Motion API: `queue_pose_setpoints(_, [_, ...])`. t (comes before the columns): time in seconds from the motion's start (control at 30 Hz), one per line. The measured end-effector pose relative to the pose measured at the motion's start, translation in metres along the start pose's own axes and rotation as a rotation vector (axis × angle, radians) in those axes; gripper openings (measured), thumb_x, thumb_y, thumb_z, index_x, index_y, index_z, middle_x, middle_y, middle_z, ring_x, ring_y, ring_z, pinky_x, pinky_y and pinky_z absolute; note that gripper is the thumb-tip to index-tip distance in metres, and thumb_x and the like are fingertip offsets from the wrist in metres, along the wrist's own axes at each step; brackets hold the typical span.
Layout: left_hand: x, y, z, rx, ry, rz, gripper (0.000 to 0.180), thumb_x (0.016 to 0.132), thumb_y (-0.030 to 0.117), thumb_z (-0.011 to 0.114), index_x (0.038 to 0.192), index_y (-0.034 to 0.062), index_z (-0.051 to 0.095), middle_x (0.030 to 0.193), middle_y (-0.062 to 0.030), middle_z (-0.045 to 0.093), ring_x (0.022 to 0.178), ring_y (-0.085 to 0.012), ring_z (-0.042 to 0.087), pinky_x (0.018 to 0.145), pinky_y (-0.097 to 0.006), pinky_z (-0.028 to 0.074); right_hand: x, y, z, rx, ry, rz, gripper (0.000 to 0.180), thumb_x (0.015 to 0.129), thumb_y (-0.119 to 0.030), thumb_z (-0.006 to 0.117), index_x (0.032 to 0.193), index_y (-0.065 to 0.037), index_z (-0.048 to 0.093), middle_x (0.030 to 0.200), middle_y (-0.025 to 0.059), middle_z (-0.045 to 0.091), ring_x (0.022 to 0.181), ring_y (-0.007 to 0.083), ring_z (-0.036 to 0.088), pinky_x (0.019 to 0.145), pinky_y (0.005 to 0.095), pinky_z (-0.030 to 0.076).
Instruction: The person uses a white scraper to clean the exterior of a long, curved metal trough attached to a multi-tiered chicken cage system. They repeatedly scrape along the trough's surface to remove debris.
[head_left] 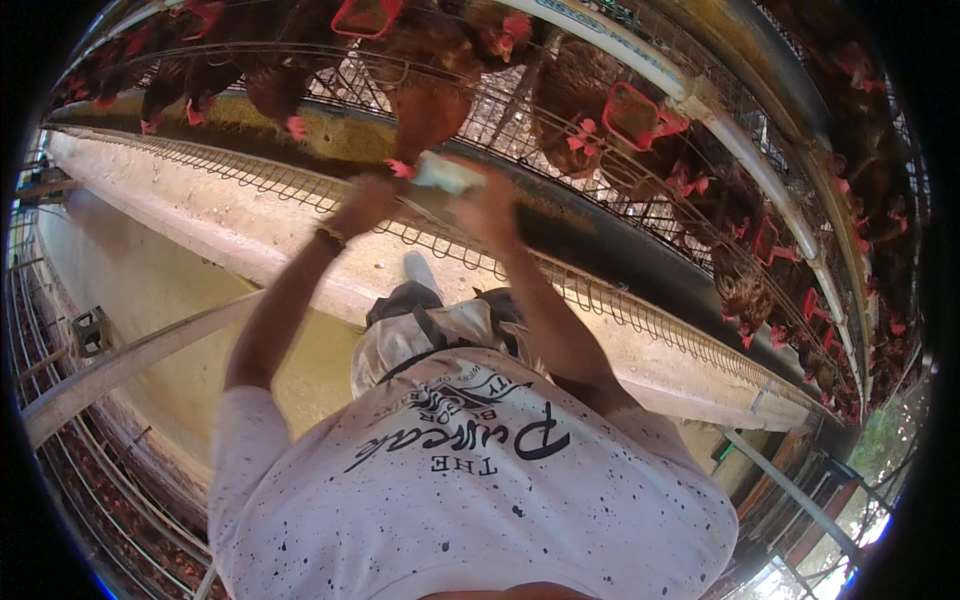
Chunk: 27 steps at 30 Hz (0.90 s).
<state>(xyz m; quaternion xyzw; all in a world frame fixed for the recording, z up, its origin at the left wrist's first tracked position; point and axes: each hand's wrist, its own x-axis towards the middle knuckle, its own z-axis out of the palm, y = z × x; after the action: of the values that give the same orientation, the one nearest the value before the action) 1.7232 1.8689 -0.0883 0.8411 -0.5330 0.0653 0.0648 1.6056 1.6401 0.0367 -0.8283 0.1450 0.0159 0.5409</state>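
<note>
My right hand [487, 212], blurred by motion, is closed on a pale whitish-green object [447, 175] whose kind I cannot make out. It is over the long dark feed trough [600, 220] in front of the hen cages. My left hand [365, 205] is at the near edge of the same trough, left of the pale object; its fingers are smeared and partly hidden. A brown hen [430, 105] reaches its head out of the cage, its red comb just above my left hand.
Brown hens [575, 100] crowd the wire cages along the trough. Red-rimmed pieces [631, 115] hang at the cage fronts. A wire egg rack [640, 315] runs below the trough. A pale pipe [745, 150] crosses above. Behind me stand a sloping beam [150, 355] and more cages.
</note>
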Motion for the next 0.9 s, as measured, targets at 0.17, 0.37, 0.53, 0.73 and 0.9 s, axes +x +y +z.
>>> queue_pose_setpoints(0.17, [0.016, -0.037, -0.093, -0.249, -0.121, -0.059, 0.049, 0.075, 0.036, 0.078, 0.116, 0.0128, 0.067, 0.095, -0.0126, 0.072, 0.082, -0.0332, 0.067, 0.074, -0.044, 0.053, 0.028, -0.024, 0.037, 0.032, 0.090, -0.166, 0.049, 0.067, -0.005, 0.064, 0.116, -0.004, 0.068, 0.100, 0.0226, 0.070, 0.090, 0.0371, 0.070, 0.083, 0.0407, 0.055])
queue_pose_setpoints(0.37, [0.055, 0.135, -0.082, -0.528, -0.065, -0.144, 0.051, 0.071, 0.032, 0.082, 0.112, 0.0058, 0.066, 0.109, -0.0135, 0.069, 0.103, -0.0331, 0.064, 0.092, -0.044, 0.049, -0.080, 0.020, -0.095, 0.058, 0.066, -0.259, 0.045, 0.083, -0.006, 0.054, 0.127, -0.003, 0.061, 0.111, 0.0236, 0.067, 0.095, 0.0296, 0.069, 0.084, 0.0372, 0.052])
queue_pose_setpoints(0.53, [0.132, 0.287, -0.043, -0.776, -0.041, 0.151, 0.049, 0.075, 0.044, 0.078, 0.107, 0.0075, 0.069, 0.109, -0.0124, 0.068, 0.101, -0.0317, 0.065, 0.090, -0.044, 0.051, -0.168, 0.045, -0.217, -0.290, 0.164, -0.015, 0.051, 0.077, 0.006, 0.049, 0.125, -0.007, 0.064, 0.115, 0.0223, 0.067, 0.111, 0.0340, 0.065, 0.092, 0.0363, 0.051])
queue_pose_setpoints(0.73, [0.170, 0.318, -0.001, -0.620, -0.243, 0.237, 0.052, 0.078, 0.056, 0.072, 0.091, 0.0061, 0.069, 0.088, -0.0162, 0.067, 0.078, -0.0342, 0.068, 0.071, -0.045, 0.055, -0.157, 0.079, -0.230, -0.379, 0.196, 0.054, 0.053, 0.074, 0.009, 0.050, 0.120, -0.008, 0.068, 0.111, 0.0235, 0.068, 0.107, 0.0387, 0.065, 0.095, 0.0393, 0.050])
queue_pose_setpoints(0.9, [0.135, 0.262, -0.018, -0.572, 0.032, 0.090, 0.063, 0.074, 0.066, 0.070, 0.079, 0.0039, 0.071, 0.074, -0.0156, 0.068, 0.069, -0.0372, 0.068, 0.067, -0.047, 0.054, -0.115, 0.079, -0.171, -0.321, 0.162, -0.101, 0.053, 0.074, 0.009, 0.050, 0.121, -0.009, 0.068, 0.113, 0.0238, 0.067, 0.108, 0.0369, 0.065, 0.095, 0.0379, 0.049])
